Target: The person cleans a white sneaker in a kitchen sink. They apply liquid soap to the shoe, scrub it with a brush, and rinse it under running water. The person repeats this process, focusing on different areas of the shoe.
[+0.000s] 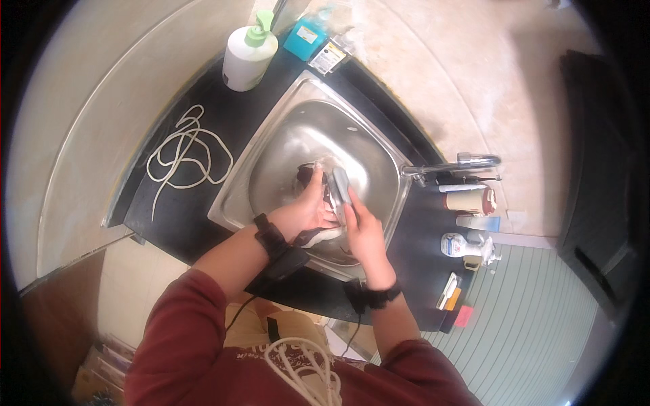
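Inside the stainless steel sink (279, 137), a dark and white shoe (325, 237) lies partly covered by my hands. My left hand (311, 210) grips it, with the thumb pointing toward the far side of the basin. A grey brush (339, 185) is in my right hand (363, 228), its handle slanting away from me and my index finger stretched along it. The brush is against or just above the shoe beside my left fingers; its bristles are mostly hidden.
A chrome faucet (452, 165) rises at the sink's right corner. A white pump bottle (250, 58) and blue bottle (305, 38) stand behind. Coiled white cord (190, 152) lies on the left counter. Toiletries, including a spray bottle (459, 245), line the right edge.
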A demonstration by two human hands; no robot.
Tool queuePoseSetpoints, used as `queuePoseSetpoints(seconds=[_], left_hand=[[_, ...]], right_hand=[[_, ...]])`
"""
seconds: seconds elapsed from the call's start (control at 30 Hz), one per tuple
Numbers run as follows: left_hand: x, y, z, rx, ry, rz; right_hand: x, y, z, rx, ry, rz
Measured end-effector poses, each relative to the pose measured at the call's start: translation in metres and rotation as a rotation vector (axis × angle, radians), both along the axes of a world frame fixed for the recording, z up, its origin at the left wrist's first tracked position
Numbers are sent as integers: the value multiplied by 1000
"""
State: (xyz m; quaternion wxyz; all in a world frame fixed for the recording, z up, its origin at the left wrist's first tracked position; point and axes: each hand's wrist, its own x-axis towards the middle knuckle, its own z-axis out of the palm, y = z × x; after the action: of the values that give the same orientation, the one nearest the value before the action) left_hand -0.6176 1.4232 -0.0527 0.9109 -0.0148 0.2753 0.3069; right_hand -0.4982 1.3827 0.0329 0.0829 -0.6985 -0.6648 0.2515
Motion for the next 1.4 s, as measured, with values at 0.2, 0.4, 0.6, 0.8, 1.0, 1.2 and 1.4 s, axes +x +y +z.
queuePoseSetpoints(seconds=[0.2, 0.4, 0.6, 0.8, 1.0, 1.2, 1.4], left_hand=[[1, 1, -5, -54, 10, 6], [4, 2, -6, -26, 100, -16], [5, 1, -21, -45, 8, -32], [6, 2, -12, -16, 106, -68], [1, 0, -13, -18, 28, -95], [2, 0, -10, 31, 85, -92], [4, 3, -10, -10, 71, -95]], right_hand=[[17, -22, -28, 98, -42, 105], [25, -8, -10, 47, -35, 91], [15, -13, -20, 20, -50, 99], [34, -2, -13, 58, -27, 144], [23, -18, -27, 29, 46, 102], [38, -1, -17, 89, 112, 148], [2, 42, -51, -24, -36, 34]])
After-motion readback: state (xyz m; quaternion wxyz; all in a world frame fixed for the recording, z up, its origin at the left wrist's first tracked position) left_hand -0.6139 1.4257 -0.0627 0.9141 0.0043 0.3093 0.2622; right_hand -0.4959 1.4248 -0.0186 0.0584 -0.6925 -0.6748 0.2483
